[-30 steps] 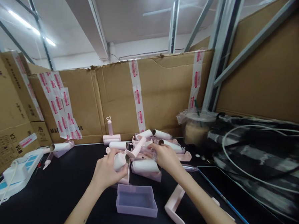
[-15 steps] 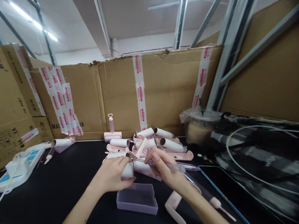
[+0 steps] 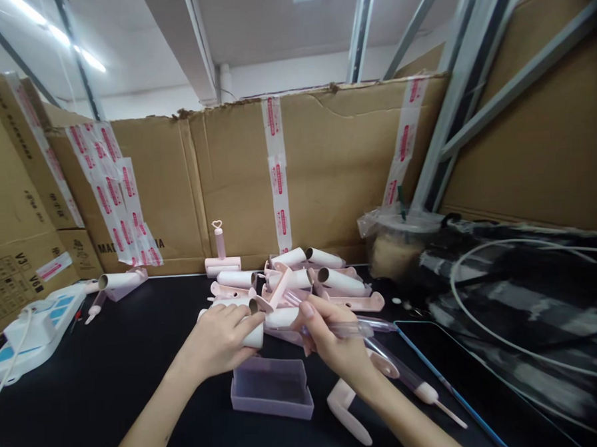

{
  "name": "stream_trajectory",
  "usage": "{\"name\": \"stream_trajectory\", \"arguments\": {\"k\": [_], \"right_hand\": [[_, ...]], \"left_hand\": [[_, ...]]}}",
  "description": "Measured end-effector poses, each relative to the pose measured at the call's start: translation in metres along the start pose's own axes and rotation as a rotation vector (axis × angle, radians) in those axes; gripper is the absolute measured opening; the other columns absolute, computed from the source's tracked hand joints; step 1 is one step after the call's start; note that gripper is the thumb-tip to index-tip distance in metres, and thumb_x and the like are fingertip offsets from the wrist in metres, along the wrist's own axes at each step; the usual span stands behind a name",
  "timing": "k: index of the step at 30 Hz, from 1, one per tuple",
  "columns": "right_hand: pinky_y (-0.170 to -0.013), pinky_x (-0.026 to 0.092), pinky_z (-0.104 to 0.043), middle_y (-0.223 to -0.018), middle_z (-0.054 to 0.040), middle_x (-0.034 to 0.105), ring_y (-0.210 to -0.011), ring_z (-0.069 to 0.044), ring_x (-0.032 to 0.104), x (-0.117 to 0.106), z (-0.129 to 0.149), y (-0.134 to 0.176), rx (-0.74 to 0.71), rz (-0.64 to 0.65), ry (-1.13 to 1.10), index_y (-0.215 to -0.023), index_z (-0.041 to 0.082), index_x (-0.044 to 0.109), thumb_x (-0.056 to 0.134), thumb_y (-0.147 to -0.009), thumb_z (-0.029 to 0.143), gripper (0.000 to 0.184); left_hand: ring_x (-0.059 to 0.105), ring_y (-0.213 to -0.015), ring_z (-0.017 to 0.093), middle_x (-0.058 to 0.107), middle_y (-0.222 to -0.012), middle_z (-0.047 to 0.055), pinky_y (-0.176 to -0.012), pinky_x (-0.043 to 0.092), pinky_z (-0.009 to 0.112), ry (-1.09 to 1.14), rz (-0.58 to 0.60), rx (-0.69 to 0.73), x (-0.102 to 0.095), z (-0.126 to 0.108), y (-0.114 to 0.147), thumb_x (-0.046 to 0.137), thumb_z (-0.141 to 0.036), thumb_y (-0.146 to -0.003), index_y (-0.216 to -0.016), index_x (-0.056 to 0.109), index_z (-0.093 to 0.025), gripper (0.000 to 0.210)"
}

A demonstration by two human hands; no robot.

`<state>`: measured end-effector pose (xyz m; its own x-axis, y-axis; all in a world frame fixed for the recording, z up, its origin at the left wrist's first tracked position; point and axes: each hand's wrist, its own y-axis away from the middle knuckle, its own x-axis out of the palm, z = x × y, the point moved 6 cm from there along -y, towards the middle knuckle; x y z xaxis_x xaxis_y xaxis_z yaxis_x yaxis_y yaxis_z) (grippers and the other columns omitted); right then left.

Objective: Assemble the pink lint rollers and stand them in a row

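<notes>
Left hand (image 3: 219, 341) closed over a white roll (image 3: 255, 336); right hand (image 3: 331, 325) fingers pinched on a clear tube (image 3: 353, 329).
The roll sits just beyond the lilac tray (image 3: 272, 405) on the counter (image 3: 130, 359). Recommended, in this assessment: steady the roll, grip the tube lightly, and avoid snagging the tilted pink bracket (image 3: 280, 286). Left fingertips are partly hidden; whether the palm covers a second roll cannot be determined. The tube's near-transparent outline is hard to make out against the right hand.

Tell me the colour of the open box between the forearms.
The box is muted purple; head view shows it.
</notes>
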<state>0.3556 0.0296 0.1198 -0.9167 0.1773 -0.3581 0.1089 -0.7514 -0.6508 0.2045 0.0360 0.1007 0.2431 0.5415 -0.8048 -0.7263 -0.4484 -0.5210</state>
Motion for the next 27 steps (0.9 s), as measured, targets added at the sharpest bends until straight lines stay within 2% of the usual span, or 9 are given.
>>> {"name": "stream_trajectory", "arguments": {"k": [6,11,17,21,27], "right_hand": [[-0.036,0.038,-0.020,-0.037,0.0053,0.041,-0.033,-0.010,0.047,0.001,-0.002,0.002,0.056,-0.012,-0.089,-0.056,0.018,0.052,0.041,-0.086,0.044,0.041],[-0.035,0.041,-0.021,-0.037,0.0070,0.038,-0.030,-0.009,0.043,0.001,-0.010,0.004,0.101,-0.054,-0.245,-0.057,0.018,0.052,0.044,-0.084,0.048,0.041],[-0.035,0.042,-0.021,-0.039,0.0063,0.041,-0.032,-0.010,0.049,0.002,-0.013,0.006,0.120,-0.065,-0.276,-0.058,0.018,0.052,0.046,-0.083,0.048,0.039],[-0.036,0.042,-0.021,-0.039,0.0064,0.040,-0.032,-0.010,0.048,0.003,-0.013,0.005,0.104,-0.046,-0.245,-0.059,0.018,0.051,0.044,-0.084,0.046,0.038],[-0.037,0.038,-0.019,-0.038,0.0052,0.041,-0.035,-0.010,0.048,0.005,-0.005,0.003,0.027,0.037,-0.058,-0.053,0.019,0.047,0.041,-0.085,0.036,0.037]], "left_hand": [[0.059,-0.078,0.020,0.063,-0.091,0.006,-0.066,0.044,0.031,-0.032,0.000,0.035,-0.005,-0.006,0.001,0.053,-0.027,-0.080,-0.114,0.051,-0.019,0.035],[0.059,-0.079,0.020,0.063,-0.091,0.006,-0.066,0.044,0.031,-0.017,-0.007,0.057,-0.008,-0.007,0.002,0.050,-0.025,-0.082,-0.115,0.050,-0.019,0.034],[0.060,-0.081,0.019,0.063,-0.091,0.006,-0.067,0.044,0.030,-0.030,-0.036,0.056,-0.009,-0.004,0.002,0.050,-0.026,-0.082,-0.113,0.051,-0.019,0.032],[0.059,-0.080,0.020,0.063,-0.091,0.006,-0.065,0.044,0.031,-0.033,-0.023,0.072,-0.007,-0.006,0.002,0.051,-0.024,-0.081,-0.114,0.049,-0.018,0.034],[0.059,-0.080,0.020,0.063,-0.092,0.008,-0.068,0.045,0.032,-0.021,0.029,0.130,-0.004,-0.010,0.003,0.049,-0.021,-0.081,-0.112,0.051,-0.017,0.032]]}}
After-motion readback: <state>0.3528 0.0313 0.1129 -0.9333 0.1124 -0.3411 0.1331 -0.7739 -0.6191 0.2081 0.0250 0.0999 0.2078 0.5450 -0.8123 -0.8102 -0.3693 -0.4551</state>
